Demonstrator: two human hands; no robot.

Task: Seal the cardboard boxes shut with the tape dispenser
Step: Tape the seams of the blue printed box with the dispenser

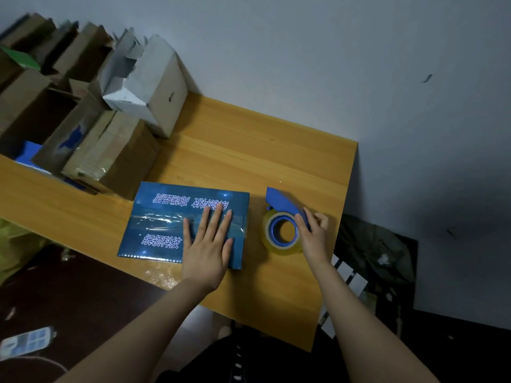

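Observation:
A flat blue box with white printed characters lies on the wooden table, a strip of clear tape running across its middle seam. My left hand rests flat on the box's right part, fingers straight and spread. Just right of the box, a blue tape dispenser with a roll of clear tape lies on the table. My right hand grips the dispenser's blue handle, with the thumb against the roll's inner hub.
Several brown cardboard boxes and an open white box crowd the table's back left. The table's right edge drops to dark clutter on the floor. A wall stands behind.

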